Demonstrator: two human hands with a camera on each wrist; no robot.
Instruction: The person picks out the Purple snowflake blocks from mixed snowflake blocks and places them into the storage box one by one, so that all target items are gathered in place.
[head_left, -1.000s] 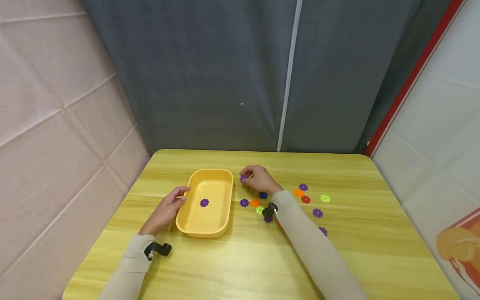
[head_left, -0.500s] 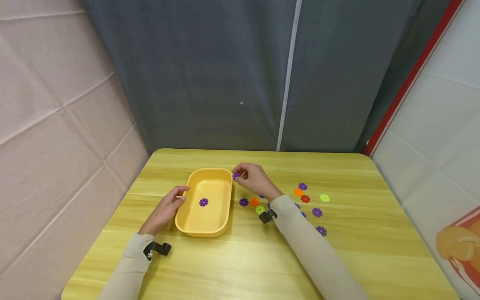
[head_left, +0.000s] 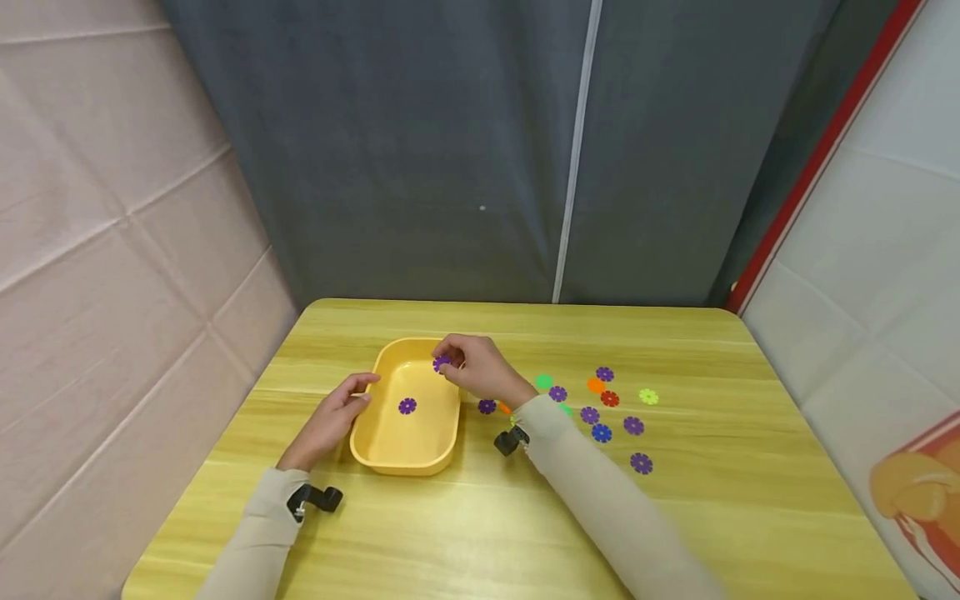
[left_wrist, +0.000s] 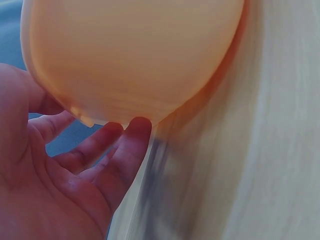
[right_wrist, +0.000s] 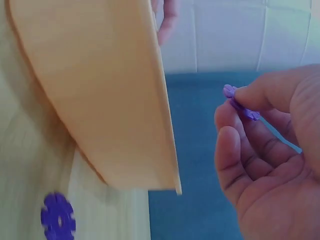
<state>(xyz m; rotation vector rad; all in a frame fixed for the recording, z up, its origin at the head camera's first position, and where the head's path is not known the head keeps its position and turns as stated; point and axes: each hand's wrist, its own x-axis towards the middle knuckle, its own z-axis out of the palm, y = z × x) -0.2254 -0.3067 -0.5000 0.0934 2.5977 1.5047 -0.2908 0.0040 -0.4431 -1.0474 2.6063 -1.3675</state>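
Note:
My right hand (head_left: 483,367) pinches a purple flower-shaped plastic disc (head_left: 441,364) between thumb and fingers, above the far right part of a yellow tray (head_left: 423,442). In the right wrist view that pinched disc (right_wrist: 241,102) is seen nearly edge-on, apart from the tray wall (right_wrist: 107,100). Inside the tray lies another purple disc (head_left: 407,406). At the tray's left side, my left hand (head_left: 326,425) holds the rim. The left wrist view has its fingertips (left_wrist: 138,125) against the tray's outer wall and rim.
Right of the tray, several flower discs lie scattered on the wooden table (head_left: 480,533), among them a red disc (head_left: 610,399), a blue disc (head_left: 602,433) and a yellow-green disc (head_left: 648,397). A dark curtain (head_left: 420,167) hangs behind the table.
My right hand has moved left with the purple disc, from the table beside the tray to over its inside. More discs show where the arm covered them. The left hand stays in place.

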